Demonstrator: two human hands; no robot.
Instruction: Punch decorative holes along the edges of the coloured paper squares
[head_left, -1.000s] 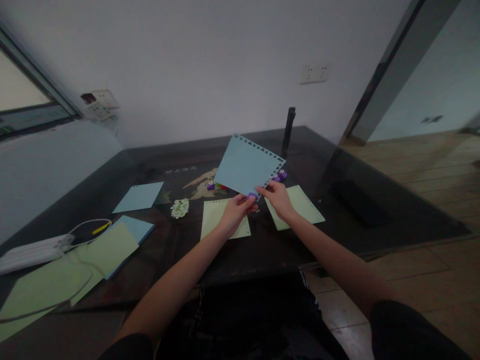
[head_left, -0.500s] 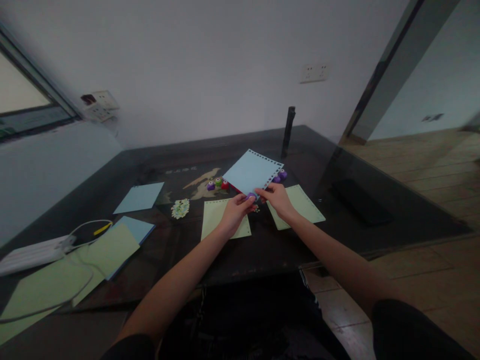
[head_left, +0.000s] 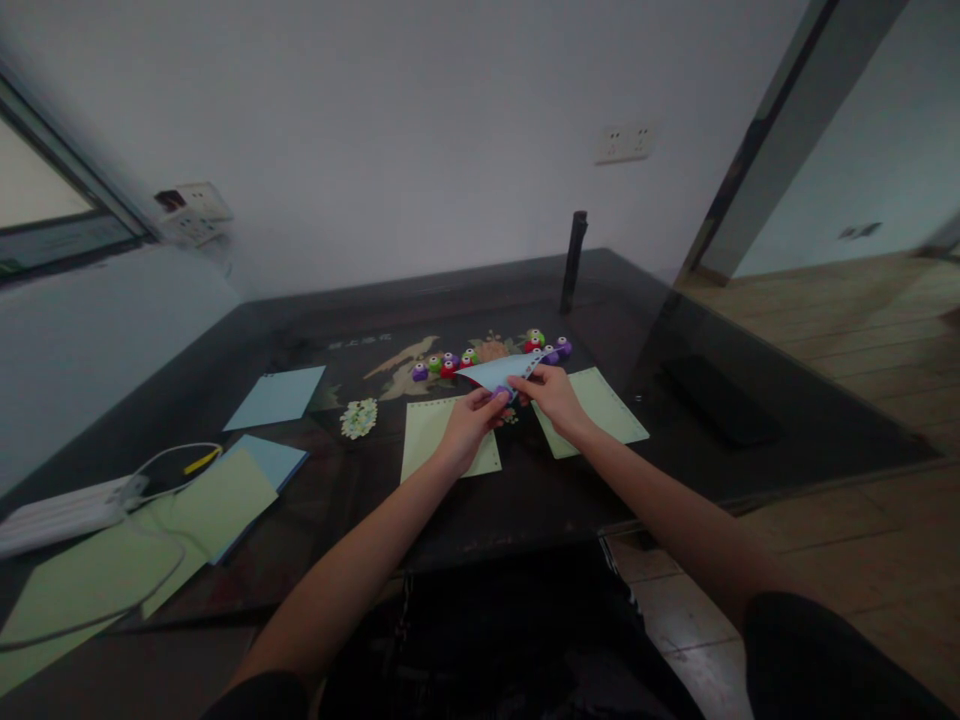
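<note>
My left hand (head_left: 472,425) is closed with its fingertips on a small round purple piece (head_left: 501,393), at the near corner of a light blue sheet of loose-leaf paper (head_left: 495,373). My right hand (head_left: 551,395) pinches the same sheet along its hole-punched edge. The sheet is held above the table and seen at a low slant. Under my left hand lies a pale green sheet (head_left: 427,435); another pale green sheet (head_left: 607,405) is beneath my right wrist. Behind the blue paper stand several round purple, red and green pieces with white eye-like dots (head_left: 448,370).
A flowery cutout (head_left: 359,418) and a blue sheet (head_left: 277,396) lie left on the dark table (head_left: 360,510). More green sheets (head_left: 217,500), a white power strip (head_left: 64,513) and its cable are at the far left. A black upright post (head_left: 574,262) stands behind; a black flat case (head_left: 720,400) lies right.
The blue sheet has tipped from facing me to a low slant, so more of the coloured pieces behind it show. Both hands stay nearly in place.
</note>
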